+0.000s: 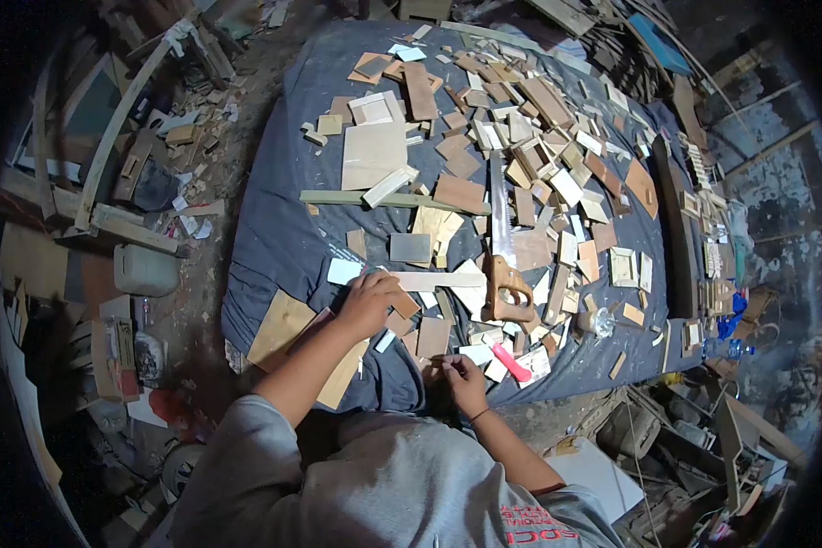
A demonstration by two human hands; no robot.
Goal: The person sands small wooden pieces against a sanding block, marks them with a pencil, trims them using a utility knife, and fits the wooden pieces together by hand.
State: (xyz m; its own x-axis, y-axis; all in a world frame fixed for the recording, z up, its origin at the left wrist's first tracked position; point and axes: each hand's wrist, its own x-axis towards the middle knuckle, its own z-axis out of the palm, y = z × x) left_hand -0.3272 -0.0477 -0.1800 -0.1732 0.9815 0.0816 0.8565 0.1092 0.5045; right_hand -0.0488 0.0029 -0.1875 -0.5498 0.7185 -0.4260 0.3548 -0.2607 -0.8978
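Note:
My left hand is over the near left part of the covered surface, with its fingers bent down on wood pieces. A brown wood block lies against its fingers, and a long pale wood strip runs right from the fingertips. My right hand is at the near edge, thumb and fingers pinched together; anything between them is too small to make out. Beside it lie a flat brown wood piece and a pink-handled tool. A handsaw with a wooden handle lies farther off, blade pointing away.
Dark cloth covers the work surface. A large heap of wood offcuts spreads over its far and right parts. A long green-grey strip and a square board lie left of the saw. A grey jerrycan stands on the cluttered floor.

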